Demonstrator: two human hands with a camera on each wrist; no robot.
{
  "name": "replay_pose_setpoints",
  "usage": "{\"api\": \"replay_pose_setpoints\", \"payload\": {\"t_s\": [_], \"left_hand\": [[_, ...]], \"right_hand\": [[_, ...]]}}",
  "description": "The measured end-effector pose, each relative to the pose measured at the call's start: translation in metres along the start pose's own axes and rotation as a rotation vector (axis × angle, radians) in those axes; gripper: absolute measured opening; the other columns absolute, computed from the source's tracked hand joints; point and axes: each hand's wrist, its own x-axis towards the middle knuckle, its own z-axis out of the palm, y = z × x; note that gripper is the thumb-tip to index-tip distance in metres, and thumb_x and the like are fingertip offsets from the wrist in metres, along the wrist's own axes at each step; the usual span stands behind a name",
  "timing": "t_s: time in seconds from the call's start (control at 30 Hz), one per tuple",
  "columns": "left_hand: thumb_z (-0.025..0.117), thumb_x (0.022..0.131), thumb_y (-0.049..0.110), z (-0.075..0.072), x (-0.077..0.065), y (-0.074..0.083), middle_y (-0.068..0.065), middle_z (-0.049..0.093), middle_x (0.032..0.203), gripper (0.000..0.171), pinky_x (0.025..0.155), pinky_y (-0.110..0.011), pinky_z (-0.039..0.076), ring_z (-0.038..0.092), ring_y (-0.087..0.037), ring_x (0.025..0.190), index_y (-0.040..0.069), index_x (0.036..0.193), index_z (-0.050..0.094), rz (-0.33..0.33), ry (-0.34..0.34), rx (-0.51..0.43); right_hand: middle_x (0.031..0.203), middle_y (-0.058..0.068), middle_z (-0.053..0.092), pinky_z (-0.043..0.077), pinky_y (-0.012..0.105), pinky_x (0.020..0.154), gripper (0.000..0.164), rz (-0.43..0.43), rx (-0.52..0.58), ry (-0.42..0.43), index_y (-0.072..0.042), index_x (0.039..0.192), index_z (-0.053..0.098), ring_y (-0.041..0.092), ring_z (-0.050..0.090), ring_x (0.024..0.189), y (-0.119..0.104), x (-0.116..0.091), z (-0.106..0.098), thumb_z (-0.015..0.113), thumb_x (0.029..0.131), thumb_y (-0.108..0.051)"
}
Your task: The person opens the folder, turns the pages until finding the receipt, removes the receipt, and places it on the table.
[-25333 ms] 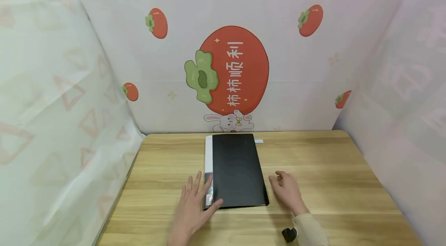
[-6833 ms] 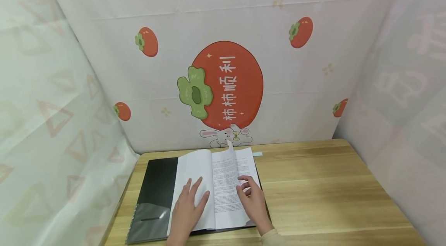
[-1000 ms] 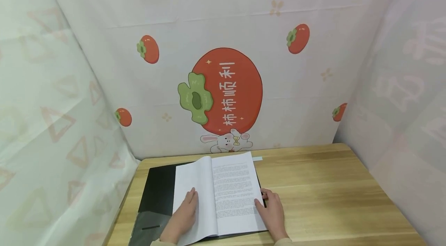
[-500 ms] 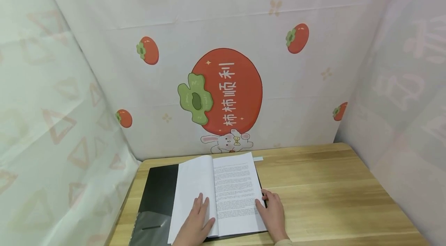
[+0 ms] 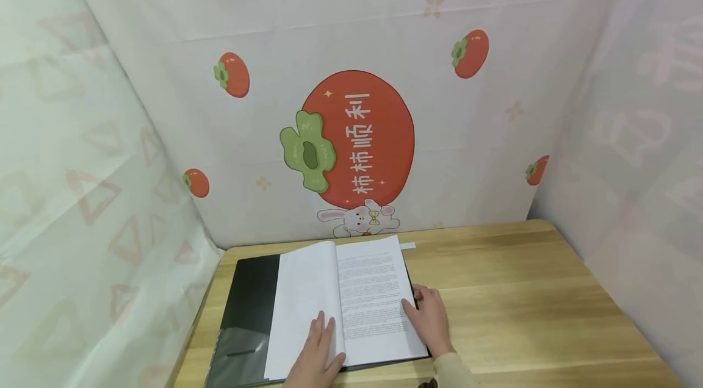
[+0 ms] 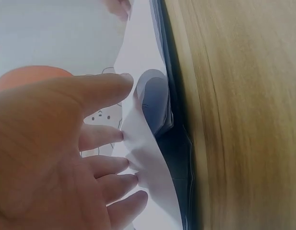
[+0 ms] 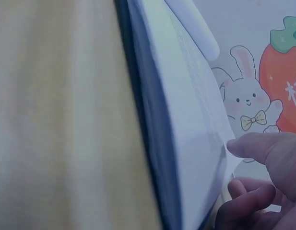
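Note:
A black folder (image 5: 249,290) lies spread out on the table, a clear pocket inside its left cover. White sheets fill it: a blank left page (image 5: 299,308) curving up toward the fold and a right page (image 5: 370,290) of small print. My left hand (image 5: 314,356) rests on the lower left page, fingers extended, thumb near the fold; the left wrist view shows sheets (image 6: 155,103) curling beneath it. At the folder's right edge, my right hand (image 5: 431,318) has its thumb on the printed page and fingers curled at the side, gripping the edge between them.
The wooden table (image 5: 522,302) extends to the right of the folder. A pale tab (image 5: 408,246) shows by the folder's upper right corner. Behind stands a white curtain (image 5: 467,132) with persimmon and rabbit prints, and more cloth hangs at both sides.
The folder, closed at first, now lies open, and the page lifted earlier lies flat. Over the last second my left hand has slid down toward the fold; my right hand stays at the edge.

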Motion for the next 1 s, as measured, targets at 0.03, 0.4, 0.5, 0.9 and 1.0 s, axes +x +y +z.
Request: {"api": "replay_pose_setpoints", "payload": {"t_s": [0.03,0.4,0.5,0.9,1.0], "left_hand": [[0.073,0.099,0.033,0.000,0.000,0.000,-0.032,0.021,0.169,0.077,0.115,-0.071,0.030,0.022,-0.057,0.153,-0.007,0.156,0.041,-0.002,0.000,-0.001],[0.073,0.099,0.034,0.003,-0.004,0.003,-0.032,0.022,0.169,0.078,0.114,-0.073,0.031,0.022,-0.057,0.153,-0.007,0.157,0.041,-0.041,-0.011,-0.015],[0.072,0.099,0.035,0.004,-0.005,0.003,-0.031,0.022,0.169,0.078,0.114,-0.072,0.031,0.022,-0.056,0.153,-0.006,0.157,0.041,-0.046,-0.002,-0.003],[0.072,0.100,0.035,0.005,-0.004,0.004,-0.032,0.021,0.169,0.078,0.114,-0.073,0.031,0.021,-0.057,0.153,-0.007,0.157,0.040,-0.047,0.002,-0.018],[0.072,0.100,0.035,0.007,-0.004,0.003,-0.032,0.021,0.169,0.078,0.113,-0.073,0.031,0.021,-0.057,0.153,-0.007,0.157,0.040,-0.049,0.001,-0.014]], "right_hand": [[0.108,0.014,0.063,0.048,0.039,0.079,0.052,0.001,0.005,-0.015,0.009,0.133,0.065,0.024,0.058,0.091,-0.001,0.005,0.000,0.081,0.091,-0.017],[0.121,0.021,0.061,0.050,0.049,0.091,0.056,-0.024,0.050,-0.096,0.008,0.142,0.059,0.032,0.058,0.103,-0.011,0.049,0.013,0.077,0.095,-0.018],[0.118,0.020,0.062,0.048,0.049,0.091,0.052,-0.031,0.078,-0.089,0.005,0.140,0.061,0.032,0.057,0.103,-0.015,0.056,0.015,0.077,0.095,-0.016],[0.099,0.013,0.069,0.050,0.031,0.070,0.022,0.016,0.209,-0.077,0.001,0.113,0.068,0.022,0.061,0.081,-0.017,0.054,0.010,0.074,0.099,-0.015],[0.095,0.011,0.069,0.050,0.029,0.069,0.018,0.039,0.215,-0.080,-0.001,0.105,0.069,0.020,0.061,0.077,-0.017,0.053,0.010,0.074,0.100,-0.018]]}}
